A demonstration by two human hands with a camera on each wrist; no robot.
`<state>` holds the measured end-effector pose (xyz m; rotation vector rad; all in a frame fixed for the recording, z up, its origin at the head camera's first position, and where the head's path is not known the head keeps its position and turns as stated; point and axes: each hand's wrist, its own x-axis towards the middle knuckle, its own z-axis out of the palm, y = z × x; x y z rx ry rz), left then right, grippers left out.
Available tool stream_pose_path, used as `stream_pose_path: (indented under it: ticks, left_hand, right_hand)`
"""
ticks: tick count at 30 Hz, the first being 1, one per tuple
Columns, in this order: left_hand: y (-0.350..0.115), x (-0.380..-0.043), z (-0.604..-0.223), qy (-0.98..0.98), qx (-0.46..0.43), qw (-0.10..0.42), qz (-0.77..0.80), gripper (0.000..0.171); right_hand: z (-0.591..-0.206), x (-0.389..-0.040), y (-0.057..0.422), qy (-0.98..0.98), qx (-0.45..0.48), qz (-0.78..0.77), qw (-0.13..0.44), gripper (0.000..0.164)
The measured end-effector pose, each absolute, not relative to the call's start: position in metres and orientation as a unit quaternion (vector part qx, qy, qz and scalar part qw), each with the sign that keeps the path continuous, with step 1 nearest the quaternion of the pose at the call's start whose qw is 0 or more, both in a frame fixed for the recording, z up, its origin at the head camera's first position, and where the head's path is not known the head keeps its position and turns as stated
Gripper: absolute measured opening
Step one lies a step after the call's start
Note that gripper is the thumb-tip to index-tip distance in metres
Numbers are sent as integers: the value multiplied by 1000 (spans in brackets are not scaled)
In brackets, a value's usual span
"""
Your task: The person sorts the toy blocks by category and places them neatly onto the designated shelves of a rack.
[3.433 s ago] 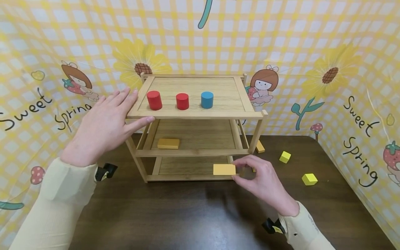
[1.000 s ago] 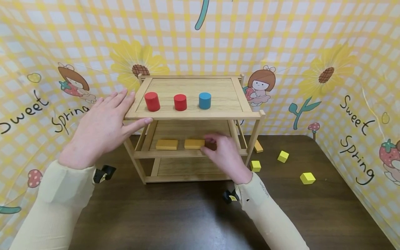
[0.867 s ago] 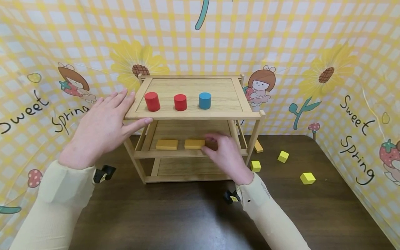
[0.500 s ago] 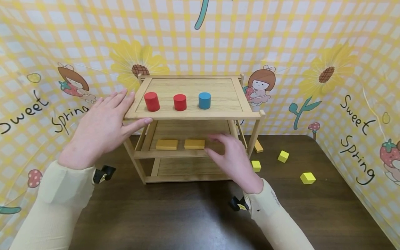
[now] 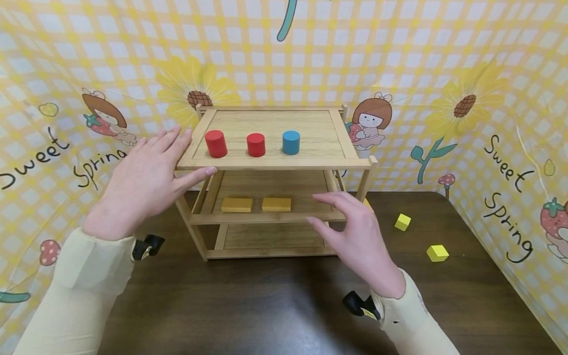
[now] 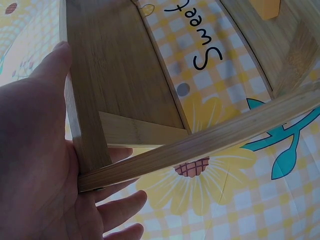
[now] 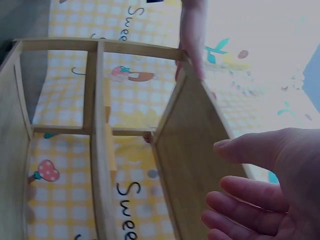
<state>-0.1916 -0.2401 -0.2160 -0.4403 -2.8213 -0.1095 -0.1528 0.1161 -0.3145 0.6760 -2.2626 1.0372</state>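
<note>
My left hand (image 5: 144, 180) rests against the left corner of a three-tier wooden rack (image 5: 275, 163), fingers straight along the side and thumb on the front edge. The left wrist view shows that corner against the palm. My right hand (image 5: 357, 236) is in front of the rack's right side, thumb and fingers apart, holding nothing. On the middle shelf two flat yellow-orange rectangular blocks lie side by side, the left block (image 5: 237, 205) and the right block (image 5: 276, 204). The right wrist view shows the right hand's spread fingers near the rack, with a block (image 7: 111, 150) beyond.
Along the top shelf stand a tall red cylinder (image 5: 216, 144), a shorter red cylinder (image 5: 256, 145) and a blue cylinder (image 5: 291, 143). Two yellow cubes, one nearer the rack (image 5: 403, 222) and another (image 5: 438, 253), sit on the dark table (image 5: 248, 305). A checked cloth (image 5: 284, 59) surrounds it.
The right hand set a yellow-orange block beside the other on the middle shelf, let go, and drew back right and toward the front. It now covers a third yellow cube. The left hand stayed put.
</note>
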Motion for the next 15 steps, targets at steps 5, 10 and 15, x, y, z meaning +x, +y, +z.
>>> stream_pose_path:
  ticks: [5, 10, 15]
  left_hand:
    - [-240, -192, -216, -978, -152, 140, -37, 97]
    - [-241, -192, -216, -978, -152, 140, -36, 97]
    - [-241, -192, -216, -977, -153, 142, -38, 97]
  right_hand:
    - [-308, -144, 130, -835, 246, 384, 310, 39]
    - [-303, -138, 145, -827, 234, 380, 343, 40]
    - [-299, -134, 160, -823, 207, 376, 371, 40]
